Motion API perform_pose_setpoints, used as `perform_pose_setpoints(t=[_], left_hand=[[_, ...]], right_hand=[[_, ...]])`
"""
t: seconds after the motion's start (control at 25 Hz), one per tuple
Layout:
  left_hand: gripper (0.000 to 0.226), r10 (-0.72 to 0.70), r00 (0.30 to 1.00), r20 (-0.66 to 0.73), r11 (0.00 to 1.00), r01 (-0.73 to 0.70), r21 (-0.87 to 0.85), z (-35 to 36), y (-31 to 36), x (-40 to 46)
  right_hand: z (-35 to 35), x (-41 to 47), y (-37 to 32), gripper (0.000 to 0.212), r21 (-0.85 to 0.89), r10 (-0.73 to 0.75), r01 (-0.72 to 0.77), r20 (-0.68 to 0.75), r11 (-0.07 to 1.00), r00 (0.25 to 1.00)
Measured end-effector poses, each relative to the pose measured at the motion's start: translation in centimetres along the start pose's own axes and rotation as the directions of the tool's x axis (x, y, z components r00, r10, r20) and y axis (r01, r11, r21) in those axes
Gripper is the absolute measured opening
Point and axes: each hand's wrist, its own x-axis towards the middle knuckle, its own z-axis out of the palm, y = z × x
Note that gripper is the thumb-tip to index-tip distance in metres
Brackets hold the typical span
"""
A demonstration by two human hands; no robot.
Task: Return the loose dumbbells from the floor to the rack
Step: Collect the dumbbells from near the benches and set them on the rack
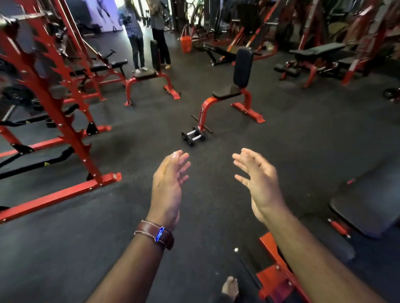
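Both hands are out in front and holding nothing: the left hand, with a brown leather wristband at the wrist, and the right hand are set apart, palms turned toward each other, fingers loosely spread. Straight ahead at twelve o'clock, well beyond the fingertips, two small dumbbells lie side by side on the floor, just beside the front foot of a red upright bench. By the look of it the job has barely begun, or at least this pair is still to be fetched; neither is lifted, and I can't pick out a dumbbell rack from here. The floor is dark speckled rubber matting, flat and grippy-looking. A tall red squat rack stands at nine to ten o'clock, more benches at one and two, and two people stand far off at eleven.
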Motion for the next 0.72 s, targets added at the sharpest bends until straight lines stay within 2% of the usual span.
perform_pose_setpoints(t=[0.16, 0.44, 0.72], left_hand=[[0.036, -0.041, 0.998, -0.045, 0.999, 0.042, 0.009, 2.0, -3.5, 15.2], [0.033, -0.12, 0.988, -0.102, 0.993, 0.12, -0.004, 5.9, -6.5, 39.3], [0.031, -0.244, 0.963, -0.114, 0.968, 0.249, 0.031, 6.3, -14.2, 65.0]], right_hand=[[4.3, 14.8, 3.4, 0.031, -0.015, 0.046, -0.046, 0.031, 0.999, 0.998], [12.0, 39.3, 5.7, 0.031, -0.081, 0.113, -0.106, 0.085, 0.991, 0.99], [20.8, 63.5, 13.8, 0.03, -0.118, 0.174, -0.166, 0.058, 0.979, 0.983]])
